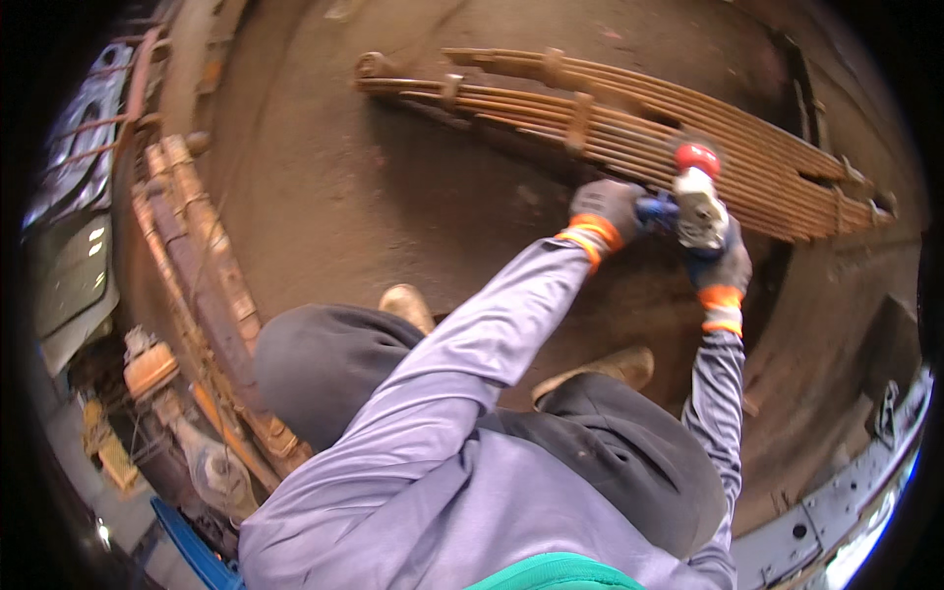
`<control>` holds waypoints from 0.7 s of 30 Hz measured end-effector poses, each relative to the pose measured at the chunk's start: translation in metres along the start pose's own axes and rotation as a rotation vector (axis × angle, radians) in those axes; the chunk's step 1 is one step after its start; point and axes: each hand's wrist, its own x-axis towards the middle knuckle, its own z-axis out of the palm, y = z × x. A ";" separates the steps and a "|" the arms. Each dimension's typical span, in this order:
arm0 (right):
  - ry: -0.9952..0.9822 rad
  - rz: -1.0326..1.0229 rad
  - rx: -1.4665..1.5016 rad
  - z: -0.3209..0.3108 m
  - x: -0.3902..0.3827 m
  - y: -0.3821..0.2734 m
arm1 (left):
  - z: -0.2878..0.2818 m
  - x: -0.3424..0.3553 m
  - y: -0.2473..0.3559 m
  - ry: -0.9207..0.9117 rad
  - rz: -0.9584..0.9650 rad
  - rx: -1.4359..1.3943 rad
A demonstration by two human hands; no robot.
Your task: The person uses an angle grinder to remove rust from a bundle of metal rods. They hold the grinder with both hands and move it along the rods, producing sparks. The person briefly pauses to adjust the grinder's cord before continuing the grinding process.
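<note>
My left hand (605, 209), in a grey glove with an orange cuff, grips the blue side handle (657, 209) of a hand-held power tool (700, 202) with a silver head and a red round part at its far end. My right hand (726, 264), gloved alike, is closed on the tool's body behind the head, which partly hides the fingers. The tool is over two rusty leaf spring stacks (629, 138) lying side by side on the brown floor (285, 226). Whether it touches the springs I cannot tell.
My boots and bent knees are below the springs. At the left lie long rusty bars (202, 226), an axle-like part (206, 452) and dark metal panels (74, 285). A blue object (187, 541) is at lower left. A grey metal beam (806, 526) runs along the lower right.
</note>
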 end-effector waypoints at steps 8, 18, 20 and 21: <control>0.019 0.008 0.041 -0.002 -0.008 -0.001 | -0.010 -0.006 0.008 -0.029 -0.006 0.008; -0.119 -0.085 -0.014 0.001 0.009 -0.083 | -0.055 -0.022 -0.036 0.040 -0.123 0.020; -0.082 -0.007 0.014 0.013 0.006 -0.092 | -0.072 -0.022 -0.038 0.036 -0.104 0.105; -0.077 0.031 0.046 0.013 0.005 -0.101 | -0.080 -0.019 -0.041 0.042 -0.097 0.144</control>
